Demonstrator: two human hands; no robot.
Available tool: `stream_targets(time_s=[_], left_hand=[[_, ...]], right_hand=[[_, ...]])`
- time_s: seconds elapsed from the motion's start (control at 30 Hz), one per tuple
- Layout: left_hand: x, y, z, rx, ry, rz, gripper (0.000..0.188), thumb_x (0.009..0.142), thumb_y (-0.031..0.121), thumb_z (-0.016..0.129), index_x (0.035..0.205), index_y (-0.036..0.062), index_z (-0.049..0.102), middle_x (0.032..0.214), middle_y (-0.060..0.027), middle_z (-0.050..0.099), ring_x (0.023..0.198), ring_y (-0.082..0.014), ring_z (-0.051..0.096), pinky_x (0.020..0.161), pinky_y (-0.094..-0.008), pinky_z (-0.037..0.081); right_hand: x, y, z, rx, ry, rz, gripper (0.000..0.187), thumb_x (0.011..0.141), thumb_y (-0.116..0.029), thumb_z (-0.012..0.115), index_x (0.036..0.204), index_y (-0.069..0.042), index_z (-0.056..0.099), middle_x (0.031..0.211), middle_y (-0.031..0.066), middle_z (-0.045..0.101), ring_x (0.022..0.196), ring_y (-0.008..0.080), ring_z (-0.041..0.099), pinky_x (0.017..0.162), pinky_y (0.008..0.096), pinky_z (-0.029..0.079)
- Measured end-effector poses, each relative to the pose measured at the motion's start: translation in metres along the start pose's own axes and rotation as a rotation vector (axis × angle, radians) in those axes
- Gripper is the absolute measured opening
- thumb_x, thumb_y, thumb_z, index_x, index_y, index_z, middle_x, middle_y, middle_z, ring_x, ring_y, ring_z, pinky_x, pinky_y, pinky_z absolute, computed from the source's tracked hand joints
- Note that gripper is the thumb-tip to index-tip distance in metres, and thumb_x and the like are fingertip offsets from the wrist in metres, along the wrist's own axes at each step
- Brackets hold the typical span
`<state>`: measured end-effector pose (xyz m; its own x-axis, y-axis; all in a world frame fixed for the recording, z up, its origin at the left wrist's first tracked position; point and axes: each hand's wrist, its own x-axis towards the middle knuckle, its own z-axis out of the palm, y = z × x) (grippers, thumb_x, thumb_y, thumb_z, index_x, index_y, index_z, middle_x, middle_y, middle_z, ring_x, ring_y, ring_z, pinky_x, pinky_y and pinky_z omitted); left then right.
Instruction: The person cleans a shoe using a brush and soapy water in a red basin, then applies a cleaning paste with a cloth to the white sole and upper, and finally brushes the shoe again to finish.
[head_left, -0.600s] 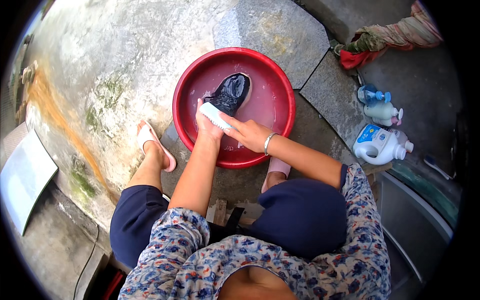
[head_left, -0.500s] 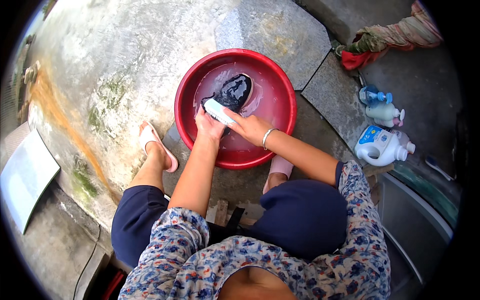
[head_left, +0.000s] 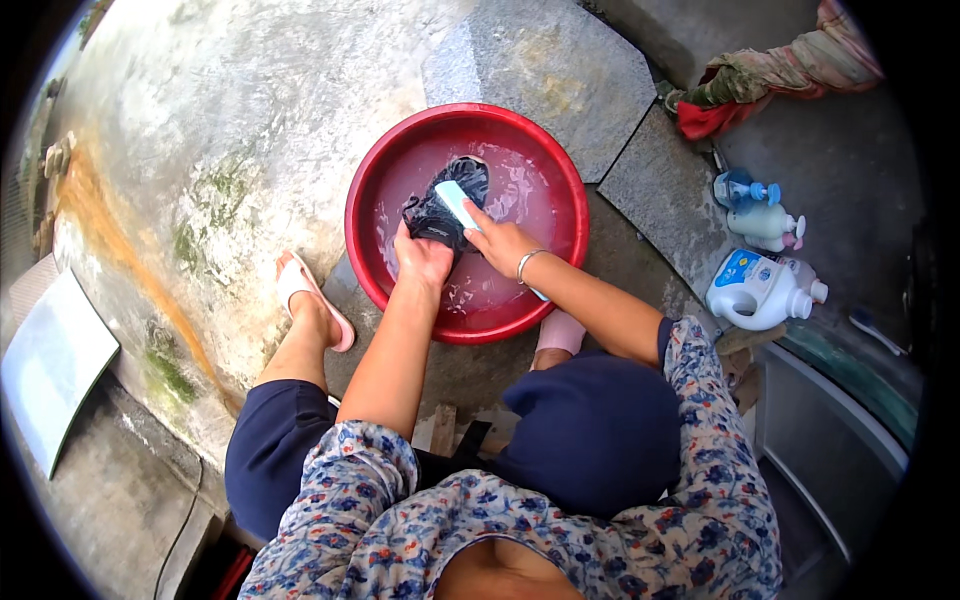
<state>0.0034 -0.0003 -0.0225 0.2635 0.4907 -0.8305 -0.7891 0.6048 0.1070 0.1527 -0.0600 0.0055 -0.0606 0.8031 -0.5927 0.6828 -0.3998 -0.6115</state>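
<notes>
Two hands (head_left: 505, 250), one brush (head_left: 457, 203), one shoe (head_left: 430, 220), one basin (head_left: 570, 240)

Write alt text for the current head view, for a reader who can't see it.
A person's right hand holds a light-blue brush against a wet black shoe, its near end held by the left hand, in a red basin of cloudy water. Pump bottles and a white jug sit to the right.

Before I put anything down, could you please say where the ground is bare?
The mossy concrete between the orange stain and red basin looks bare, as does the gray slab beyond the basin. Bottles crowd the right side.
</notes>
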Motion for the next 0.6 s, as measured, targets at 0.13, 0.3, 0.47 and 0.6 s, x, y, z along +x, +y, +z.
stream_targets(time_s=[0.13, 0.3, 0.47, 0.6], left_hand=[[0.002, 0.004, 0.000, 0.186, 0.063, -0.007, 0.061, 0.093, 0.058, 0.037, 0.118, 0.0047, 0.055, 0.110, -0.0146, 0.061, 0.102, -0.0324, 0.057, 0.093, -0.0456, 0.046], [0.005, 0.001, -0.004, 0.049, -0.037, -0.025, 0.056, 0.099, 0.048, 0.029, 0.123, 0.0039, 0.054, 0.120, -0.0131, 0.060, 0.113, -0.0304, 0.055, 0.102, -0.0426, 0.041], [-0.011, 0.001, 0.000, 0.173, -0.078, -0.045, 0.056, 0.097, 0.044, 0.044, 0.133, 0.0020, 0.044, 0.138, -0.0155, 0.047, 0.125, -0.0293, 0.047, 0.108, -0.0432, 0.035], [-0.036, -0.004, 0.013, 0.517, -0.029, 0.042, 0.069, 0.083, 0.043, 0.070, 0.132, 0.0008, 0.045, 0.130, -0.0132, 0.053, 0.120, -0.0275, 0.050, 0.106, -0.0416, 0.034]], right_hand=[[-0.021, -0.025, 0.009, 0.112, -0.107, -0.179, 0.055, 0.098, -0.041, 0.041, 0.149, -0.029, 0.023, 0.095, 0.0344, 0.061, 0.090, 0.0482, 0.061, 0.080, 0.0508, 0.047], [0.001, -0.001, -0.006, -0.289, -0.018, -0.096, 0.055, 0.096, -0.045, 0.043, 0.146, -0.041, 0.022, 0.081, 0.0235, 0.066, 0.072, 0.0431, 0.065, 0.067, 0.0522, 0.052], [0.021, 0.014, -0.035, -0.437, 0.129, 0.052, 0.056, 0.096, -0.044, 0.045, 0.147, -0.035, 0.025, 0.086, 0.0186, 0.069, 0.077, 0.0374, 0.068, 0.066, 0.0477, 0.054], [0.019, 0.017, -0.031, -0.313, 0.303, 0.168, 0.059, 0.096, -0.043, 0.045, 0.148, -0.036, 0.020, 0.092, 0.0192, 0.068, 0.083, 0.0364, 0.068, 0.073, 0.0477, 0.053]])
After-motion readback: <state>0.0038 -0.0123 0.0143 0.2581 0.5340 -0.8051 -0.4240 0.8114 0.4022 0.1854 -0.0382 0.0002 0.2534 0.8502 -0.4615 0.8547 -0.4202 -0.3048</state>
